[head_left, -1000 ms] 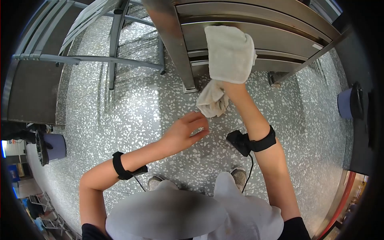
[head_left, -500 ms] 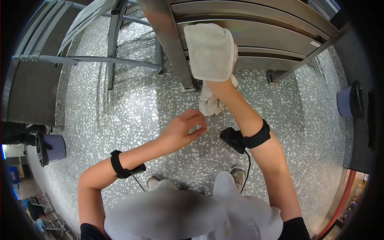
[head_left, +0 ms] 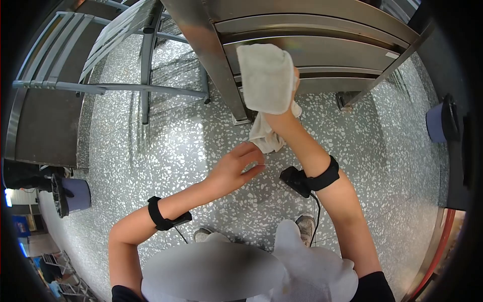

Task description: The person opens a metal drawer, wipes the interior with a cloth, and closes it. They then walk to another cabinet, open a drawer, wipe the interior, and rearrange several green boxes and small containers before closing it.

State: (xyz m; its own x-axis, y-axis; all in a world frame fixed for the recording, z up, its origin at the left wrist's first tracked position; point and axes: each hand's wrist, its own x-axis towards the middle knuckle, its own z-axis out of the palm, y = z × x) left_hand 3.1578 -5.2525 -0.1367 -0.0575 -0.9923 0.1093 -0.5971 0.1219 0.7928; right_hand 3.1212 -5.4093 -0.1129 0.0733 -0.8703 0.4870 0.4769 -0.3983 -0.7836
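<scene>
My right hand (head_left: 294, 85) is mostly hidden behind a folded white towel (head_left: 266, 78) that it holds against the front of a stainless steel cabinet (head_left: 322, 53), beside the cabinet's left leg. A crumpled end of pale cloth (head_left: 266, 136) hangs below the wrist. My left hand (head_left: 235, 168) is over the floor, close to this cloth end. Its fingers are curled, with thumb and index fingertips brought together in a pinch. A thin pale line shows at these fingertips; I cannot tell what it is.
A grey metal-framed folding chair (head_left: 146, 75) stands at the left of the cabinet. A purple bin (head_left: 75, 194) is at the far left, another bin (head_left: 436, 125) at the far right. The floor (head_left: 171, 166) is speckled terrazzo. Black straps with small devices (head_left: 296, 181) sit on both forearms.
The view has shifted slightly, so the cabinet and chair sit lower in it. The towel has moved a little down the cabinet front with my right hand. My left hand keeps its pinch.
</scene>
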